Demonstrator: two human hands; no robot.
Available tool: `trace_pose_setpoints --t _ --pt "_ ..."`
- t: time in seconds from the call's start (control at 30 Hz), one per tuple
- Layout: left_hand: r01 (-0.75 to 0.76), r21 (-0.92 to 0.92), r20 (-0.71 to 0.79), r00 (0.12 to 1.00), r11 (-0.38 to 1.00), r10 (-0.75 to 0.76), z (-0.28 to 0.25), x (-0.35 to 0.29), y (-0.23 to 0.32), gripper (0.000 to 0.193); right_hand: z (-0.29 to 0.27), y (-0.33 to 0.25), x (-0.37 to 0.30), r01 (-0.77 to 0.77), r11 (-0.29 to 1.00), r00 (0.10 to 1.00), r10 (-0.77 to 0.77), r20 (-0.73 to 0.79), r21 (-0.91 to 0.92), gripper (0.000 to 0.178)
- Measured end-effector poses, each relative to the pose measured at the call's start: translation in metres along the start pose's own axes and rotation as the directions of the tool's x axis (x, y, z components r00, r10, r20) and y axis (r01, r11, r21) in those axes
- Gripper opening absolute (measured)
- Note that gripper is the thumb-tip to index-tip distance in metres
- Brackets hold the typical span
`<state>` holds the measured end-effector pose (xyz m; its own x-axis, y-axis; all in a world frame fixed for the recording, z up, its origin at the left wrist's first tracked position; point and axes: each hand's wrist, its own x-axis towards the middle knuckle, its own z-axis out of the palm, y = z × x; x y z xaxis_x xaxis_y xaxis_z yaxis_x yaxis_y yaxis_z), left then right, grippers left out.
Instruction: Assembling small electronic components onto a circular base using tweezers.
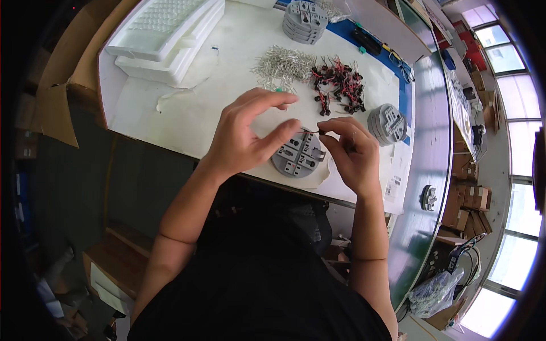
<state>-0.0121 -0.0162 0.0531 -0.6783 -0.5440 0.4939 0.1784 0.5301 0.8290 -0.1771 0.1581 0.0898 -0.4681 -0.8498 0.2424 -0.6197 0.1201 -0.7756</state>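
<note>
My left hand (250, 128) and my right hand (352, 150) meet above a round grey slotted fixture (298, 156) at the near edge of the white work surface (187, 113). Between the thumb and forefinger tips of both hands I pinch a small thin part with a dark end (313, 131). Beyond my hands lie a heap of small silver metal pieces (282, 62) and a heap of small black parts with red wires (338, 82).
A second grey round fixture (387, 123) sits to the right, and a stack of them (304, 21) stands at the back. White foam trays (165, 34) lie at the back left. Another fixture (428, 197) rests on the long bench to the right. Cardboard boxes stand at the left.
</note>
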Motion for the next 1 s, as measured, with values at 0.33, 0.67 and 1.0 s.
trace_pose_setpoints --t 0.33,0.67,1.0 --pt "0.06 -0.194 0.186 0.982 0.979 -0.023 0.016 -0.002 0.028 0.011 0.008 0.001 -0.033 -0.103 0.854 0.989 0.142 -0.037 0.51 0.025" --pt "0.297 -0.275 0.29 0.932 0.915 -0.216 0.011 -0.012 0.026 0.012 0.021 -0.002 -0.042 -0.109 0.893 0.99 0.137 -0.034 0.436 0.022" --pt "-0.108 0.343 0.241 0.97 0.933 0.023 0.036 -0.031 0.004 0.011 0.019 0.023 -0.062 -0.206 0.977 0.976 0.21 -0.056 0.059 0.021"
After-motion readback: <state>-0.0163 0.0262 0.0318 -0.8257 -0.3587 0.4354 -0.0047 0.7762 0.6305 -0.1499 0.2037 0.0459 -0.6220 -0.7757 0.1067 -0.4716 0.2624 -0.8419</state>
